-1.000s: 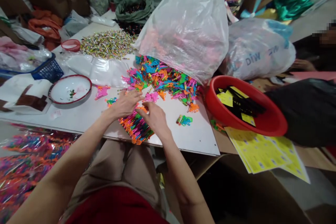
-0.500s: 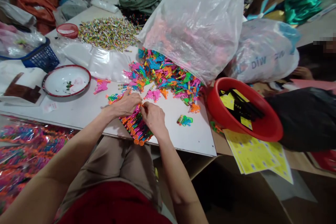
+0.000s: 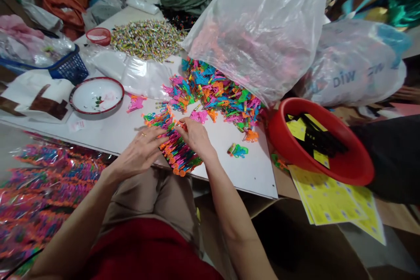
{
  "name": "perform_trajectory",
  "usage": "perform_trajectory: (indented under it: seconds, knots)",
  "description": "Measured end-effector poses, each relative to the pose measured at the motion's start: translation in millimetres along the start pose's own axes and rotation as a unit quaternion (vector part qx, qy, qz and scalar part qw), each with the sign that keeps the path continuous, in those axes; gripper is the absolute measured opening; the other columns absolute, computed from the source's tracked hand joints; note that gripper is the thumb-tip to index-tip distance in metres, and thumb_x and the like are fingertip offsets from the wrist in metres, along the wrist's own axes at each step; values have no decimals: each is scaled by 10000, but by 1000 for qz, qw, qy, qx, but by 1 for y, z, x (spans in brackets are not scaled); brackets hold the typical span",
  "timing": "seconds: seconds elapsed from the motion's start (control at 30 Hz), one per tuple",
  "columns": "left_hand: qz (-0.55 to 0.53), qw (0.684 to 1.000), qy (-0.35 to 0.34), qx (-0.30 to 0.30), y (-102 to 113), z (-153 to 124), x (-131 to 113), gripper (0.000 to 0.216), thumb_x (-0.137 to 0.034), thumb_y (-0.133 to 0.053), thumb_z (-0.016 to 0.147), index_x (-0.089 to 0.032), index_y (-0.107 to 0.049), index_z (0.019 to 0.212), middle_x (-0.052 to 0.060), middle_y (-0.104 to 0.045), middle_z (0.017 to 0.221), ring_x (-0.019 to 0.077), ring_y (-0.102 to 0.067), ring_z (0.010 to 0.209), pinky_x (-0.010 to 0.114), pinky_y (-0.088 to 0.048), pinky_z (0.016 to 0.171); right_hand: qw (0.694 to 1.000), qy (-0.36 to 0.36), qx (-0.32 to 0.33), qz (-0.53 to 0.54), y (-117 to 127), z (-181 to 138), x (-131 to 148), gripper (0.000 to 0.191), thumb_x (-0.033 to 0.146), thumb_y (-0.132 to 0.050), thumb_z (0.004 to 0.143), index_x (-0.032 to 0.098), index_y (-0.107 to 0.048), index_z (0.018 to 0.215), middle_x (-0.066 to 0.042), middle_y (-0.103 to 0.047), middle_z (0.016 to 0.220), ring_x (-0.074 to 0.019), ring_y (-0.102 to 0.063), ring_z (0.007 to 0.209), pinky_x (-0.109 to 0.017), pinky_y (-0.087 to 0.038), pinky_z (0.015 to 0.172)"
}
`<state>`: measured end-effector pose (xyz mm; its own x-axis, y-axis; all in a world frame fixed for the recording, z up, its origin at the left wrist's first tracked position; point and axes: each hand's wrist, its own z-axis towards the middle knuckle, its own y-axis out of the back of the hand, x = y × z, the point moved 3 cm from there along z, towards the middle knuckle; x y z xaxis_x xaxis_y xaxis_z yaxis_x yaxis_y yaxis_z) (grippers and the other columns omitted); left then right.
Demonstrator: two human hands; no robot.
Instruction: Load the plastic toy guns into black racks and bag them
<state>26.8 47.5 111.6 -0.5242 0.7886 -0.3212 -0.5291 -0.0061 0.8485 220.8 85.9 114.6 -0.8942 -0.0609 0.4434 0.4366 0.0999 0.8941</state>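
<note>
A tight row of colourful plastic toys (image 3: 175,151) lies on the white board (image 3: 108,133) near its front edge. My left hand (image 3: 139,151) rests flat against the row's left side, fingers stretched out. My right hand (image 3: 195,135) presses on the row's upper right end, fingers curled over the pieces. Just beyond lies a loose heap of the same toys (image 3: 213,94), spilling from a big clear plastic bag (image 3: 259,30).
A red basin (image 3: 348,168) with yellow and black cards stands to the right, above yellow sheets (image 3: 331,201). A white enamel bowl (image 3: 96,95), a blue basket (image 3: 70,68) and a pile of small sweets (image 3: 147,39) lie to the left. Packed toys (image 3: 39,192) lie below the board's edge.
My left hand has slid back down along the row's left side and flattened out. My right hand stays on the row's upper end. The view has shifted slightly.
</note>
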Motion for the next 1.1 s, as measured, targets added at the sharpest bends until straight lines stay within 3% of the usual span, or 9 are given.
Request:
perform_trajectory:
  seconds: [0.2,0.37,0.7,0.83,0.97,1.1]
  knots:
    - [-18,998,24,-60,-18,-3,13,264,-279,-526,940,-172,-632,1157,88,-692,1134,221,-586,1191,402,-496,1036,999,-45,9,-28,-4,2,2,254,353,-499,962,188,-618,1115,-85,-725,1011,-218,-664,942,-287,-437,794]
    - [-37,994,-12,-98,-18,-4,18,176,-274,-559,926,-187,-673,1028,52,-724,989,192,-645,1077,355,-526,982,998,-46,13,-30,-3,1,1,243,346,-464,976,192,-617,1086,-72,-727,998,-206,-666,909,-276,-426,769]
    - [-92,992,-14,-86,-17,-2,17,116,-262,-575,916,-187,-660,943,27,-708,921,149,-663,979,349,-484,1045,996,-71,3,-51,-6,3,1,251,314,-416,980,180,-605,1076,-85,-722,971,-215,-672,897,-289,-443,762]
    - [-111,989,3,-95,-18,-4,17,130,-275,-582,912,-188,-673,943,36,-714,917,169,-654,1017,373,-494,1036,999,-32,5,7,0,5,1,306,335,-449,970,155,-573,1185,-104,-708,1043,-217,-663,961,-304,-474,824]
    - [-114,988,13,-101,-19,-6,17,151,-285,-562,924,-188,-675,947,49,-716,932,184,-644,1068,381,-505,1027,997,56,-27,44,4,22,13,464,365,-434,972,118,-448,1365,-160,-627,1242,-223,-619,1092,-328,-478,918]
    - [-104,988,10,-110,-23,-6,18,137,-270,-569,920,-178,-655,976,43,-711,938,171,-643,1067,358,-502,1031,996,86,32,-4,-11,47,23,496,276,-309,994,127,-333,1467,-146,-670,1166,-244,-650,1040,-360,-483,915]
